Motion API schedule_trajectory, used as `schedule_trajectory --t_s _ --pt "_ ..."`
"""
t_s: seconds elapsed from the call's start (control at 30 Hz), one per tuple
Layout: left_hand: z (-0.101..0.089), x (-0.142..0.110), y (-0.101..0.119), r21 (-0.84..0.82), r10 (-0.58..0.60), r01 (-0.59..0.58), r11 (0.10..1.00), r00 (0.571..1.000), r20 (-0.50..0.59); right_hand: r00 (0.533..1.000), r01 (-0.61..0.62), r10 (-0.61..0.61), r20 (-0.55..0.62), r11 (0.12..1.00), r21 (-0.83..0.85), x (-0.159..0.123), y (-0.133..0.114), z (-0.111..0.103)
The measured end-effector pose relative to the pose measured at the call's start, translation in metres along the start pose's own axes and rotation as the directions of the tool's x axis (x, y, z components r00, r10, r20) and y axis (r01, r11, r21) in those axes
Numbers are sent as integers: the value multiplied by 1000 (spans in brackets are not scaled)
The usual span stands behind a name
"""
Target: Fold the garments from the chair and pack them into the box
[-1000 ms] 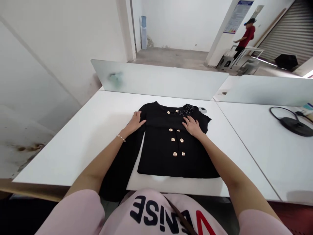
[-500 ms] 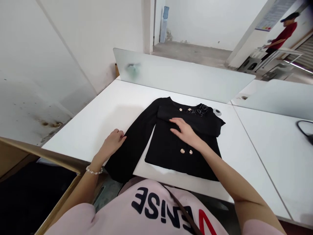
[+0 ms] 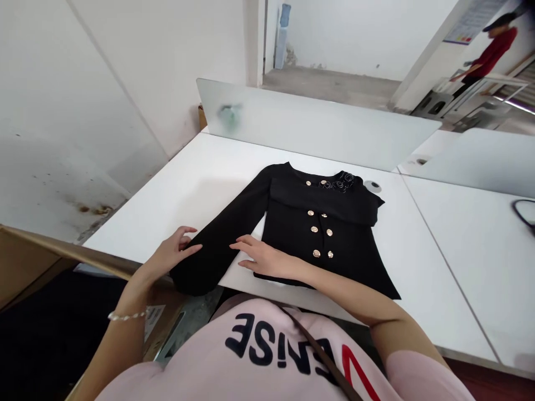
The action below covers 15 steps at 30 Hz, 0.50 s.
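Observation:
A black jacket (image 3: pixel 288 234) with gold buttons and dark flower trim at the neckline lies on the white table (image 3: pixel 175 178). One of its sleeves is folded across the chest. The other sleeve (image 3: pixel 225 228) stretches down toward the table's front edge, its cuff hanging slightly over. My left hand (image 3: pixel 169 253) is at the outer edge of that sleeve near the cuff, thumb and fingers apart. On the sleeve's inner side is my right hand (image 3: pixel 263 257), fingers spread, fingertips at the sleeve's edge. Whether either hand presses the cloth, I cannot tell.
A frosted divider (image 3: pixel 317 125) runs along the table's back. An open cardboard box (image 3: pixel 96 259) with dark contents stands at lower left. A black cable (image 3: pixel 520 214) lies at right. Farther off, a person in a red top (image 3: pixel 495 53) stands by stools.
My right hand has moved from the jacket's chest left and down to the sleeve, uncovering more buttons. My left hand has slid down toward the cuff, and its fingers have opened.

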<state>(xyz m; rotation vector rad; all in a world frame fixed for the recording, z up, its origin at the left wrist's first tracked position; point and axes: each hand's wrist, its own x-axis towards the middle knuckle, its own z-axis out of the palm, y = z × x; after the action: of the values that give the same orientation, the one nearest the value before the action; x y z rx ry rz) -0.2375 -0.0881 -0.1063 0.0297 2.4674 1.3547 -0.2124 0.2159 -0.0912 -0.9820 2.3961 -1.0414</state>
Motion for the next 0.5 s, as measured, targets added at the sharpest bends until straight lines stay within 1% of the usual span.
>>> schedule_trajectory --t_s 0.07,0.1,0.17,0.27,0.33,0.4,0.43,0.5 --pt "0 -12 -1 -31 -25 25 999 999 -26 1000 19 -19 2 999 -28 2 -6 1" --pt "0 -18 3 -86 -34 31 996 999 -34 999 42 -42 -1 998 -37 3 -11 3" --pt "3 -28 21 -244 -45 38 969 999 -24 994 110 -110 -4 993 -35 4 -24 5" --pt "12 -33 58 -461 -31 26 887 1000 -3 975 219 -219 -21 976 -2 4 -43 7" --pt "24 -28 81 -582 6 -8 813 1000 -6 971 229 -228 -73 973 12 0 -51 4" --pt "39 -16 99 -685 50 -43 728 999 -10 968 196 -189 -166 980 25 -8 -55 -3" --pt "47 -9 107 -724 72 -59 687 997 -14 961 176 -165 -220 984 31 -14 -55 -9" --pt "66 5 119 -785 115 -97 612 993 -34 933 148 -132 -334 989 23 -28 -55 -20"
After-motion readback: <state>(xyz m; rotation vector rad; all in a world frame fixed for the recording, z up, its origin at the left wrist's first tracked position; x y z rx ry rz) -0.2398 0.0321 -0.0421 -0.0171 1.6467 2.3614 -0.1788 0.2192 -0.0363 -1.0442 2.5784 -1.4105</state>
